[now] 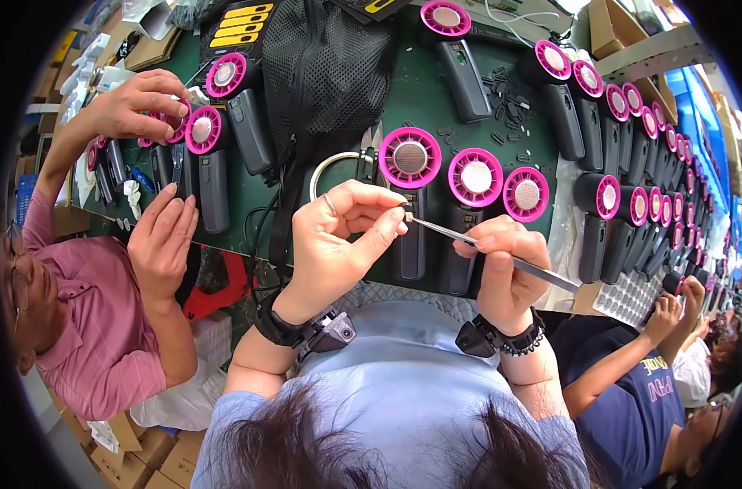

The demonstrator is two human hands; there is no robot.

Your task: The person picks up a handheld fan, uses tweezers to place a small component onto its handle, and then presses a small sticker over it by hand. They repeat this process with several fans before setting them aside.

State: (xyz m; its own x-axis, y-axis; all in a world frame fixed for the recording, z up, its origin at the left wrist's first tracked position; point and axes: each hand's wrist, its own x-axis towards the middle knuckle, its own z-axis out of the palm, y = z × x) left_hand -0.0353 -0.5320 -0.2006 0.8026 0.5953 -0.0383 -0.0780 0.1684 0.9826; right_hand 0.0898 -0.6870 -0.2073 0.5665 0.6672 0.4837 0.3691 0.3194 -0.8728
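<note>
My left hand pinches a tiny dark and pale piece between thumb and fingertips; its kind is too small to make out. A pair of metal tweezers lies in the closed fingers of my right hand. The tweezers' tips touch or nearly touch the tiny piece. Just beyond my hands rest three dark grey handheld fans with pink ring heads: a left one, a middle one and a right one. My fingers partly cover the left fan's handle, and the right fan's handle is mostly hidden.
Small black parts lie scattered over the green table. A black mesh bag spreads at the back. Rows of more fans line the right. A co-worker's hands work at the left; another person sits at the right.
</note>
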